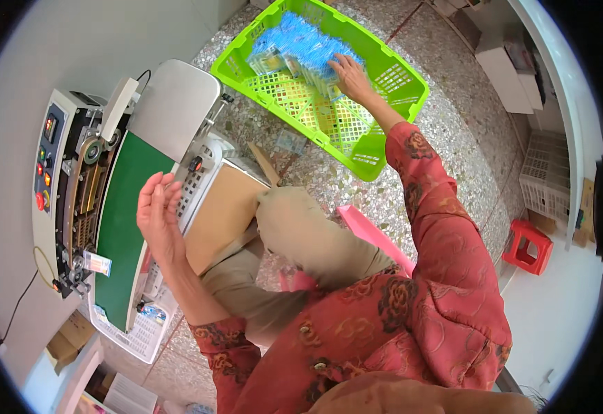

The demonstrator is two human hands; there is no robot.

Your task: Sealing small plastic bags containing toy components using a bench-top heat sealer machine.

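My right hand (351, 77) reaches into a bright green plastic basket (374, 165) on the floor. Its fingers are spread and rest on the right end of a row of small packets with blue tops (300, 43), which stand packed side by side. Over the edge of a green conveyor belt (127, 207) hovers my left hand (160, 217), its fingers loosely bent and slightly apart, with nothing visible in them. A belt-type bag sealing machine (56, 159) runs along the belt's left side. One small packet (97, 263) sticks out of it, near its lower end.
A grey metal plate (176, 103) adjoins the belt's far end. Close to my knees stands an open cardboard box (218, 214). White plastic baskets (132, 338) sit under the belt. A pink plastic piece (377, 238) lies right of my leg; a red stool (528, 247) stands farther right.
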